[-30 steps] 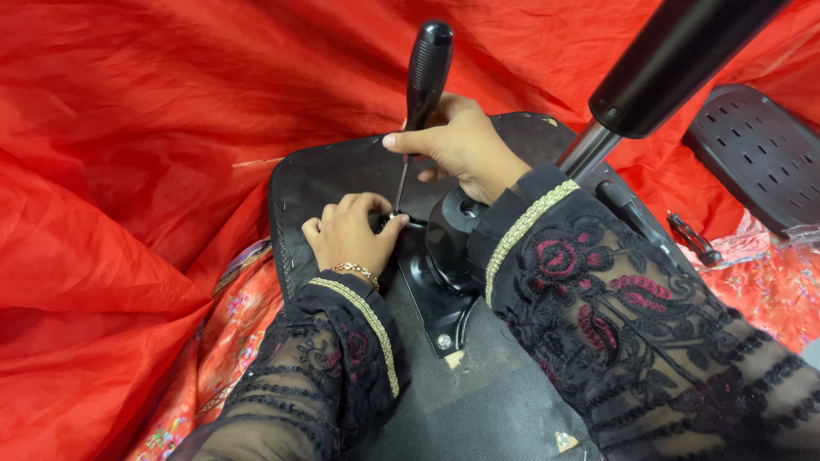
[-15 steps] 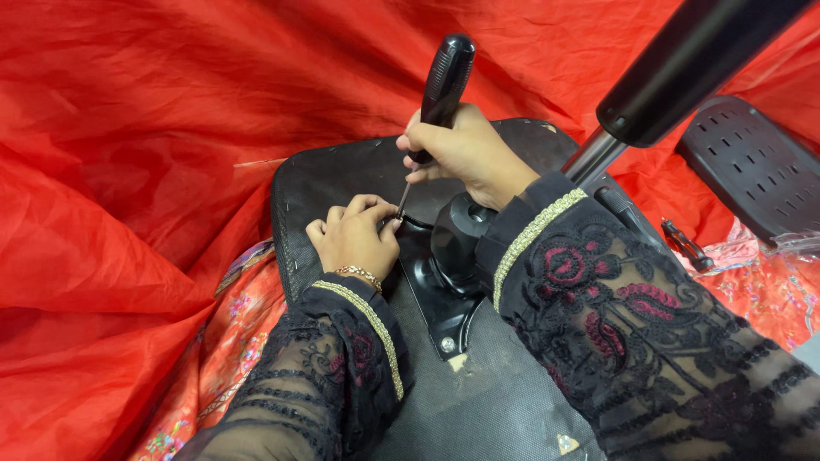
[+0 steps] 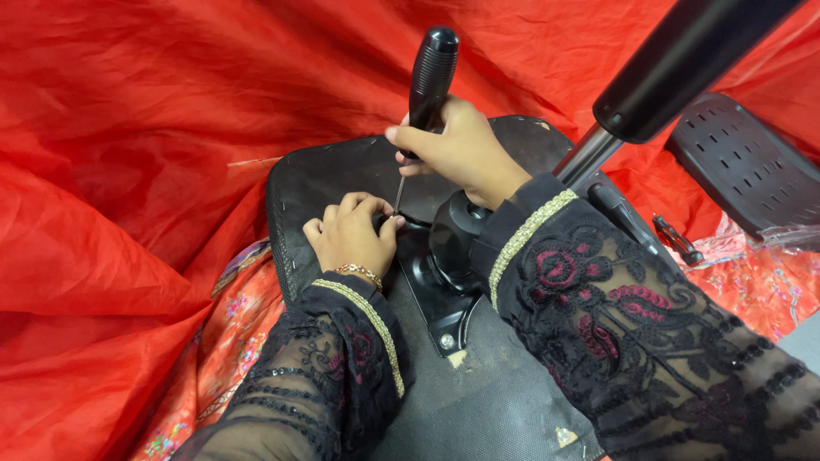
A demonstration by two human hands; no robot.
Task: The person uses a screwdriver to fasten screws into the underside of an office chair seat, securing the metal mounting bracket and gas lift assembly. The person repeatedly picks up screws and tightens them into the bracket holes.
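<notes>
The screwdriver [image 3: 424, 94] stands almost upright in the head view, its black ribbed handle above the right hand [image 3: 457, 149] and its thin metal shaft going down from the fist. The right hand is closed firmly around the lower part of the handle. The tip of the shaft reaches down to the fingertips of the left hand [image 3: 352, 235], which lies just below and to the left of the right hand. The left hand is curled, the fingers pinched together at the tip; what they pinch is too small to tell. Both hands rest over the black seat underside [image 3: 325, 175], which lies upturned on the red cloth [image 3: 128, 171]. Just right of the left hand is the black metal mounting plate [image 3: 440, 294], and a black gas cylinder [image 3: 683, 64] rises past the right wrist. Far right of the right hand lies 1 perforated black panel [image 3: 747, 166].
</notes>
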